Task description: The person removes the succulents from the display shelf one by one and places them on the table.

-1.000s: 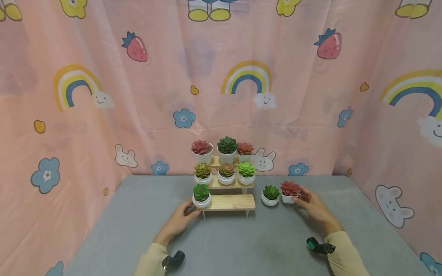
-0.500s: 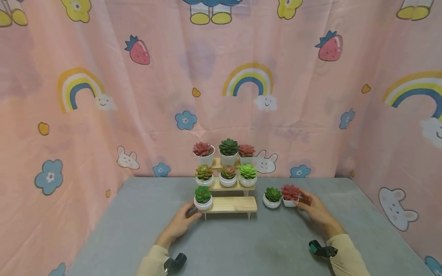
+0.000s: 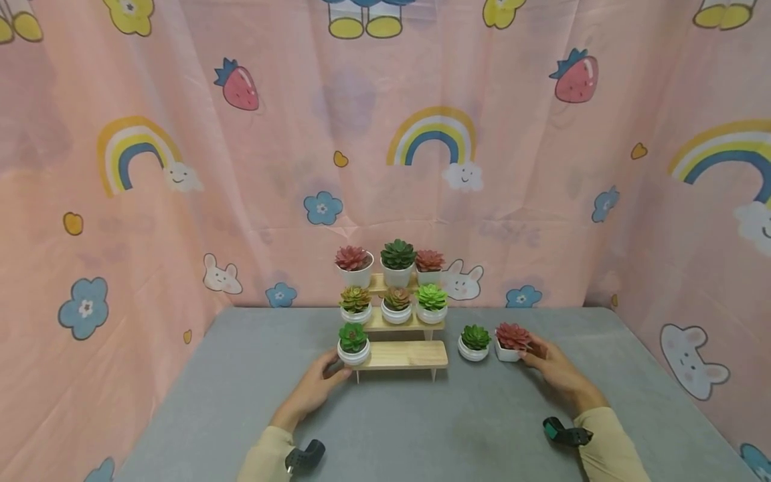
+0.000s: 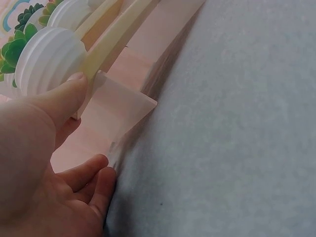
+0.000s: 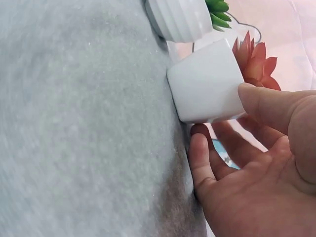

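The red succulent (image 3: pixel 511 339) is seated in a square white pot, which stands upright on the grey table (image 3: pixel 391 428) to the right of the stand. By its near side and far side it is gripped by the right hand (image 3: pixel 557 371): the thumb is pressed near the rim and the fingers are bent behind, parted only by the pot's width. The leaves are probably spared in this way — the firm wall is taken instead of the plant.

Just beside it, toward the stand, a green succulent (image 3: pixel 474 343) is set in a round, ribbed pot and is touched by neither hand.

At the left end of the lowest step of the wooden stand (image 3: pixel 408 355), a red-centred succulent (image 3: pixel 353 343) is placed. There the board's end is pinched by the left hand (image 3: pixel 312 387), thumb and forefinger curled about its corner, presumably for steadiness; whether the pot is pressed too cannot be told. The rest of that step is left bare.

Above, three pots (image 3: pixel 396 308) are lined along the middle step and three taller-looking ones (image 3: pixel 397 264) along the top — staggered, it seems, so that each row can be seen. Behind everything, a pink curtain (image 3: pixel 271 201) is hung.
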Available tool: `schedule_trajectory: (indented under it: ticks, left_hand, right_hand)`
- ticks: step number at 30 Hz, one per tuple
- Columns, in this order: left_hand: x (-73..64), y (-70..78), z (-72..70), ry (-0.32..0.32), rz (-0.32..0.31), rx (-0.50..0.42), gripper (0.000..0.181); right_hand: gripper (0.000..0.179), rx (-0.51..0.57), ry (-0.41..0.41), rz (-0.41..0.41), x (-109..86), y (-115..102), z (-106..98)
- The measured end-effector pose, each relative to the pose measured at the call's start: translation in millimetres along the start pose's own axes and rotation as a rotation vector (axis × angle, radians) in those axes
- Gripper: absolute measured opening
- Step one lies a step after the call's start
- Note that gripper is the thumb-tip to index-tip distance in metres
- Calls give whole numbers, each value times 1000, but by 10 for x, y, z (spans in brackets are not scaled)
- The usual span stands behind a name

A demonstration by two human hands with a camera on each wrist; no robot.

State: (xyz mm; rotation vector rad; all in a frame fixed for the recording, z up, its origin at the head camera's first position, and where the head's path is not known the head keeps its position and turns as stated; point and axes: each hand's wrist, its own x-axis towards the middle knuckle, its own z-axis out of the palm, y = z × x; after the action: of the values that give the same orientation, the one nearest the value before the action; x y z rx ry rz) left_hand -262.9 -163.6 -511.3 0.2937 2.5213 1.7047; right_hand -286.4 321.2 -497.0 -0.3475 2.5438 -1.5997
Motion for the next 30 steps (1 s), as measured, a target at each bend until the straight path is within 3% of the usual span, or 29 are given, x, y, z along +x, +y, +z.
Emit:
schedule_trajectory:
  ticks: [10,17,24,30]
  left_hand:
    - [53,-15,-18,-10,15,-11,58]
    - [69,8,-16,-19,26,6,61]
    - [36,-12,-19,-12,22,10,59]
    - [23,-36,-14,-11,-5,20,61]
  right_hand:
    - [71,30,11,28,9,-20,-35]
    - [85,30,55,44,-5,-56,-117]
    - [75,-51,148,-46,-65,-299,-126]
    - [70,-70,213,-58,-110,-544,-83]
